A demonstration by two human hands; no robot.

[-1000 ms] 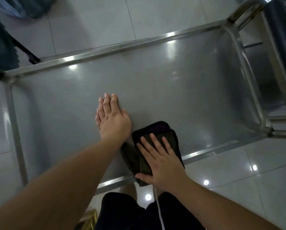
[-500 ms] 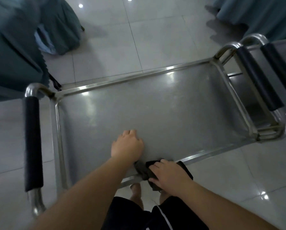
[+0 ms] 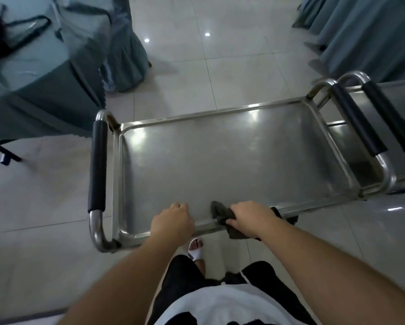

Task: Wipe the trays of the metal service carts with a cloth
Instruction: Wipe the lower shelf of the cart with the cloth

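Head: 2 carts [image 3: 232,160], 1 cloth [image 3: 220,212] (R hand [image 3: 250,216])

The tray [image 3: 220,160] is dull silver-grey steel, its cart handle [image 3: 97,165] sleeved in black. The cloth [image 3: 222,213] is dark grey-brown. The floor [image 3: 232,55] is pale glossy grey tile, the draped tablecloths [image 3: 44,90] muted teal.

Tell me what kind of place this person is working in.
Probably a banquet hall or restaurant dining room. A steel service cart stands on a glossy tiled floor, a second cart beside it, and a table draped in a teal cloth stands at far left.
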